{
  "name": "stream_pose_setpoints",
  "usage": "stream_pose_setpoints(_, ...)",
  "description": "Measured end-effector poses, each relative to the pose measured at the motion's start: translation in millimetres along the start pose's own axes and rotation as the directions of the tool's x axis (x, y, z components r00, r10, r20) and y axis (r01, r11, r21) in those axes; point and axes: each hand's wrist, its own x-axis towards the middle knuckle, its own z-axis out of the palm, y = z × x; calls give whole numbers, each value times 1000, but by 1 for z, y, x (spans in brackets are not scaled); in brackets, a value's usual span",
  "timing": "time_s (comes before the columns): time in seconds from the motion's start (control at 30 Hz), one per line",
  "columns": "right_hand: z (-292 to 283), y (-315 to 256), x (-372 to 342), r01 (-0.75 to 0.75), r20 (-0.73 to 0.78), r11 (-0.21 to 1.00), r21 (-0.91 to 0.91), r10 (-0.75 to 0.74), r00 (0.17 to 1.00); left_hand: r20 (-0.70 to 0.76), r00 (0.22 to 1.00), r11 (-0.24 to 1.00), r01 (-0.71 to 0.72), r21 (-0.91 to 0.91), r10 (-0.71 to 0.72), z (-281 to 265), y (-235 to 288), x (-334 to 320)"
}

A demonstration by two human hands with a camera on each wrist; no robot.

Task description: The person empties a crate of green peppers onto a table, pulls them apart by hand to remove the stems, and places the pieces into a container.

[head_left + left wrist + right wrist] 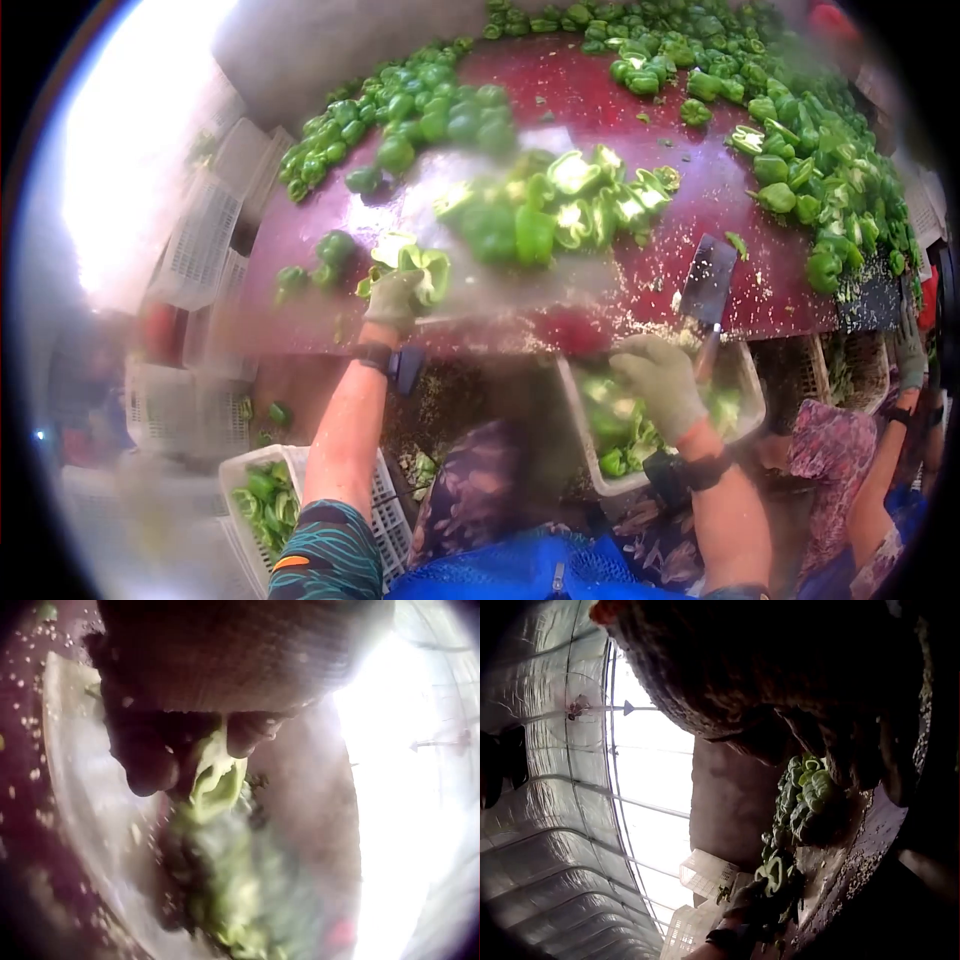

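Note:
My gloved left hand point(394, 303) grips a cut green pepper point(430, 272) at the table's near edge. In the left wrist view, the pale cut piece point(217, 787) shows between the fingers of the left hand point(225, 660). The gloved right hand point(658, 382) hovers over a white crate point(754, 400) holding pepper pieces. Its fingers hang loosely bent in the right wrist view, where nothing shows in the right hand point(780, 690). Beside it, a broad metal blade point(708, 275) lies on the table with its handle pointing toward me. Opened peppers point(575, 215) are heaped beyond both hands.
Whole peppers point(400, 105) are piled at the back left, more peppers point(790, 150) along the right. Seeds litter the red table point(600, 320). Another crate of pieces point(236, 470) stands below my left forearm. Another person's gloved hand point(910, 355) is at the far right.

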Motion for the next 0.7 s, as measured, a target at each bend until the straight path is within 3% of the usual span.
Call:
stream_pose_setpoints(0.03,2,-2,-5,24,20,1000,7,-24,1000,115,980,983,-169,72,160,-3,0,-14)
stream_pose_setpoints(0.07,5,-6,-10,50,37,999,13,-51,998,84,996,999,4,-44,0,35,44,-68)
stream_pose_setpoints(0.13,10,-20,-23,86,75,996,8,-86,993,226,972,997,-46,-62,59,57,55,-99)
stream_pose_setpoints(0.2,12,-21,-30,132,112,985,110,-144,983,371,869,908,-398,130,328,77,43,-112)
stream_pose_setpoints(0.27,14,-24,-44,141,84,976,165,-156,984,489,744,700,-639,320,455,102,41,-129)
stream_pose_setpoints(0.3,14,-29,-54,151,113,974,169,-171,979,509,745,736,-617,278,431,117,45,-140)
stream_pose_setpoints(0.33,16,-28,-60,305,64,944,123,-315,947,529,745,771,-590,239,407,133,49,-152)
stream_pose_setpoints(0.37,19,-26,-65,447,26,892,67,-450,893,527,788,912,-406,57,318,149,58,-169)
stream_pose_setpoints(0.4,23,-24,-69,573,1,820,6,-573,820,541,813,976,-178,-122,216,164,60,-182)
stream_pose_setpoints(0.43,27,-30,-76,598,-33,802,5,-597,801,535,823,980,-127,-154,191,177,53,-193)
stream_pose_setpoints(0.5,23,-21,-71,492,-36,870,21,-492,870,568,789,968,-241,-65,234,195,47,-211)
stream_pose_setpoints(0.53,21,-18,-69,436,-33,900,31,-435,900,618,763,982,-150,-119,191,197,48,-217)
stream_pose_setpoints(0.57,14,-26,-76,222,87,961,163,-238,967,665,732,986,-51,-160,146,200,50,-222)
stream_pose_setpoints(0.67,5,-30,-81,185,130,942,280,-228,965,719,646,961,-94,-258,256,205,55,-228)
stream_pose_setpoints(0.7,6,-26,-77,184,106,936,300,-224,969,659,693,955,-247,-165,293,207,46,-223)
